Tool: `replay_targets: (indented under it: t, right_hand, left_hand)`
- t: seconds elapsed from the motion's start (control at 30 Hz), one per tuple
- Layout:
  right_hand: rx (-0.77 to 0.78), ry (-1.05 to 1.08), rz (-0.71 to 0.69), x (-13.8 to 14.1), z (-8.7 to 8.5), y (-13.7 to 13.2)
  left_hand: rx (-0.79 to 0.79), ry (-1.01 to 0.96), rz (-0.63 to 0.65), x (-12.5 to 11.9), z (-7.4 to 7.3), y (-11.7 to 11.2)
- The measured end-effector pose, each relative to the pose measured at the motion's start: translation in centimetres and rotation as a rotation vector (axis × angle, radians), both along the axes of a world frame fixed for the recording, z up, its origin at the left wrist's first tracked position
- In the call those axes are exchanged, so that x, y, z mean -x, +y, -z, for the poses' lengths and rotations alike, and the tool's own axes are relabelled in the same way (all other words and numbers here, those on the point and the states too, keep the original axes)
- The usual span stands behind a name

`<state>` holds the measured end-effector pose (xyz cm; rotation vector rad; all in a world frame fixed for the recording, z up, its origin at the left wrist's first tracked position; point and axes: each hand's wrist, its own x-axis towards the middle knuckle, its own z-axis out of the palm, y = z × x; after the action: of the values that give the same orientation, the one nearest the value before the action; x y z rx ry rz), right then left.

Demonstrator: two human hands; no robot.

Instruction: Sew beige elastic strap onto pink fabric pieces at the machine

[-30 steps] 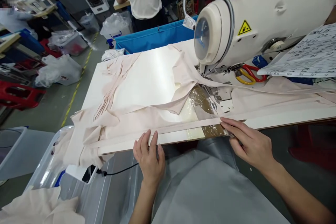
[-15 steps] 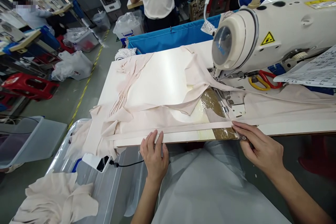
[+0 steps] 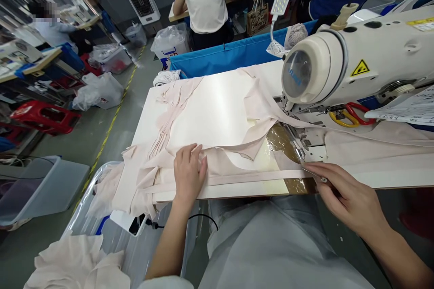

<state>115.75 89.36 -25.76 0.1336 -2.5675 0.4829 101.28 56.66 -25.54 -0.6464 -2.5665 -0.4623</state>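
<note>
My left hand (image 3: pixel 188 170) lies flat, fingers together, on the bunched pale pink fabric (image 3: pixel 226 161) near the front edge of the white table (image 3: pixel 210 108). A long narrow pink strip (image 3: pixel 257 177) runs along that edge towards my right hand (image 3: pixel 342 195). The right hand's fingers pinch a small metal tool whose tip rests at the strip's end, beside a shiny taped patch (image 3: pixel 288 141). The white sewing machine (image 3: pixel 339 63) stands just behind, its needle area above the fabric.
Scissors with yellow and red handles (image 3: pixel 346 115) and a printed sheet (image 3: pixel 408 106) lie by the machine. A clear plastic bin (image 3: pixel 111 235) and loose pink fabric (image 3: pixel 77 264) sit low on the left. A blue cloth bin (image 3: pixel 230 54) stands behind the table. Other people work beyond.
My left hand has moved from the table's front edge up onto the fabric. The right hand stays at the strip's end. The camera view has shifted.
</note>
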Motion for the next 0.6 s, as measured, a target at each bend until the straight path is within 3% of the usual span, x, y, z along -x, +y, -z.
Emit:
replay_targets:
  t: [0.13, 0.27, 0.33, 0.5, 0.6]
  right_hand:
    - [0.073, -0.136, -0.158, 5.3, -1.5, -2.6]
    - [0.148, -0.281, -0.347, 12.0, -2.4, -5.9]
    - [0.119, -0.399, -0.402, 14.0, -2.6, -7.2]
    - [-0.04, -0.54, -0.401, 15.1, -2.6, -8.1]
    - [-0.021, -0.545, -0.329, 15.2, -2.3, -7.7]
  left_hand:
    - [0.08, -0.236, 0.073, 3.5, -1.9, 0.8]
    - [-0.181, -0.672, 0.17, 5.2, -4.0, 1.2]
    - [-0.229, -0.743, 0.19, 5.7, -4.4, 1.0]
    - [-0.021, -0.605, 0.309, 7.0, -3.0, 0.4]
    - [-0.095, -0.657, 0.278, 7.4, -2.1, 0.4]
